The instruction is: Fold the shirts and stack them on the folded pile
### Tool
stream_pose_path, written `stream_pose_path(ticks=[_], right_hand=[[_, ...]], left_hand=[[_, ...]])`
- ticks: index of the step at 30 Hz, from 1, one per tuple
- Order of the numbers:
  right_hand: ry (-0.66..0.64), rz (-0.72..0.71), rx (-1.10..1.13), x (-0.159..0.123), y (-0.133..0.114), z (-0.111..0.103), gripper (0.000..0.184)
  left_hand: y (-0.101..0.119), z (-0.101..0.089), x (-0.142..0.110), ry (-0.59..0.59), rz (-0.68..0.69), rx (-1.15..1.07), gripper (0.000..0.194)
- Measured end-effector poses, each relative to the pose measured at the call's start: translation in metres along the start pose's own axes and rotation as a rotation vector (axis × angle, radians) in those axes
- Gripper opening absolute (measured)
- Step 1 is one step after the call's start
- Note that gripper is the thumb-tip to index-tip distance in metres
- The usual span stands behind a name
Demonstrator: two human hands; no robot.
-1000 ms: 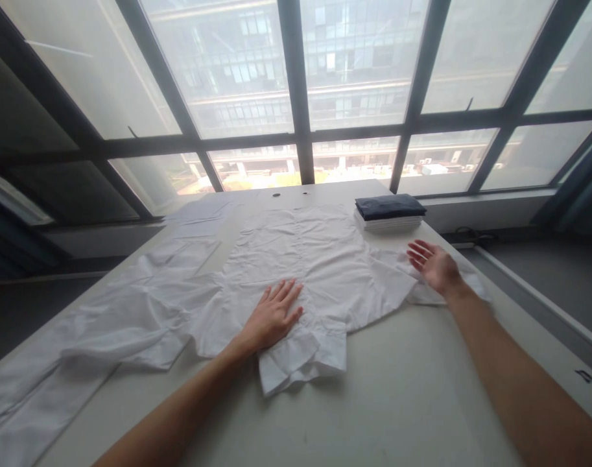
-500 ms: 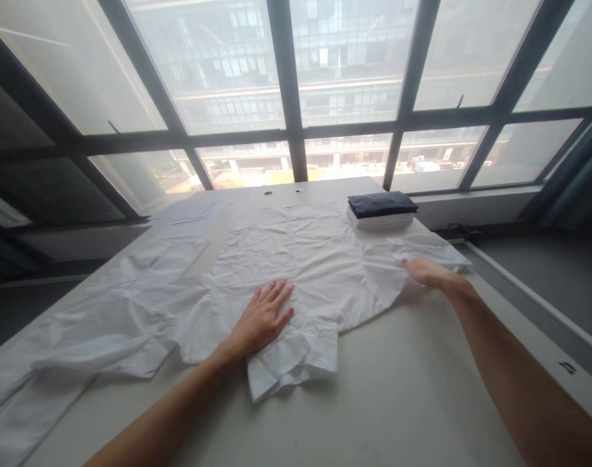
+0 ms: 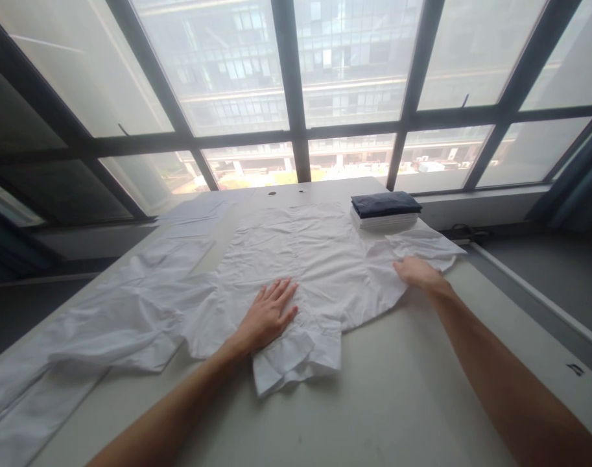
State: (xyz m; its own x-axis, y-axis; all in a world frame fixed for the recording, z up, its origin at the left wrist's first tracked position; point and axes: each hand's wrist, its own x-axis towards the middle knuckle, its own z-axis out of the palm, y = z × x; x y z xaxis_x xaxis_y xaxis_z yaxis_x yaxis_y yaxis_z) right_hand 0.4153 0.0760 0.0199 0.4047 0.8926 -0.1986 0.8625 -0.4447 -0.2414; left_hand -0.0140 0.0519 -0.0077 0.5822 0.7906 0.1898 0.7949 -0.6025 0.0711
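Note:
A white shirt (image 3: 319,259) lies spread and wrinkled on the table, its collar-like end (image 3: 305,363) pointing toward me. Flat on the cloth just above that end rests my left hand (image 3: 271,314), fingers stretched out and slightly spread. My right hand (image 3: 419,272) is closed on the shirt's right sleeve, thumb and fingers pinching the fabric; the fingers' undersides are hidden. Beyond that hand, the sleeve's end reaches the table's right edge. The left sleeve (image 3: 198,305) runs out over more white cloth (image 3: 106,324).
A folded dark navy garment (image 3: 387,203) tops a stack of folded white cloth (image 3: 386,221) at the back right. Pale flat pieces (image 3: 193,214) lie at the back left of the white table (image 3: 364,402). Large windows (image 3: 347,65) rise behind it.
My right hand has moved slightly left and inward with the sleeve, whose end has shifted a little too. My left hand stays on the shirt. The view has shifted slightly.

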Motion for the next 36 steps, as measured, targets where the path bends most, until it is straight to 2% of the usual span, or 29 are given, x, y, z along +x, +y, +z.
stream_pose_path(ticks=[2,5,7,9,11,12,14,16,18,19,20,22,24,28,30,32,36], right_hand=[[0.055,0.005,0.105,0.003,0.003,0.01,0.045],[0.136,-0.051,0.379,0.006,0.017,0.017,0.049],[0.143,-0.049,0.486,0.005,0.025,0.015,0.047],[0.189,-0.012,0.58,-0.001,0.022,0.008,0.041],[0.253,-0.046,0.756,-0.013,0.005,0.001,0.033],[0.273,-0.107,0.882,-0.021,-0.009,-0.001,0.028],[0.23,-0.237,0.995,-0.043,-0.047,0.003,0.022],[0.111,-0.354,1.111,-0.068,-0.089,0.017,0.024],[-0.338,-0.45,1.564,-0.092,-0.125,0.037,0.03],[-0.514,-0.436,1.709,-0.1,-0.137,0.046,0.032],[-0.633,-0.371,1.798,-0.105,-0.144,0.055,0.033],[-0.75,-0.188,1.917,-0.102,-0.143,0.065,0.036],[-0.708,-0.038,2.009,-0.087,-0.127,0.065,0.038],[-0.367,0.06,2.137,-0.046,-0.08,0.05,0.04],[-0.248,0.069,2.137,-0.034,-0.065,0.045,0.042],[-0.181,0.049,2.117,-0.03,-0.059,0.045,0.042],[-0.106,0.016,2.064,-0.031,-0.063,0.049,0.038]], left_hand=[[0.0,-0.001,0.0,-0.01,-0.01,-0.014,0.059],[0.001,0.0,0.0,-0.004,-0.014,-0.037,0.058],[0.0,0.001,0.0,0.011,-0.011,-0.05,0.058],[0.0,0.002,0.0,0.02,-0.009,-0.057,0.058],[0.0,0.003,0.0,0.017,-0.011,-0.059,0.059],[0.0,0.003,0.0,0.013,-0.014,-0.059,0.059],[0.001,0.002,0.0,0.005,-0.015,-0.058,0.059],[0.002,0.001,0.0,-0.001,-0.012,-0.058,0.059],[0.002,0.001,0.0,-0.007,-0.011,-0.054,0.059],[0.002,0.001,0.0,-0.009,-0.012,-0.052,0.06],[0.002,0.001,0.0,-0.009,-0.014,-0.051,0.06],[0.003,0.001,0.0,0.0,-0.016,-0.054,0.059],[0.004,0.0,0.0,0.01,-0.012,-0.063,0.059],[0.005,-0.002,-0.001,-0.014,-0.023,-0.071,0.06],[0.006,-0.003,-0.001,-0.021,-0.03,-0.072,0.06],[0.006,-0.003,-0.001,-0.014,-0.028,-0.075,0.059],[0.007,-0.003,-0.002,-0.008,-0.026,-0.087,0.058]])
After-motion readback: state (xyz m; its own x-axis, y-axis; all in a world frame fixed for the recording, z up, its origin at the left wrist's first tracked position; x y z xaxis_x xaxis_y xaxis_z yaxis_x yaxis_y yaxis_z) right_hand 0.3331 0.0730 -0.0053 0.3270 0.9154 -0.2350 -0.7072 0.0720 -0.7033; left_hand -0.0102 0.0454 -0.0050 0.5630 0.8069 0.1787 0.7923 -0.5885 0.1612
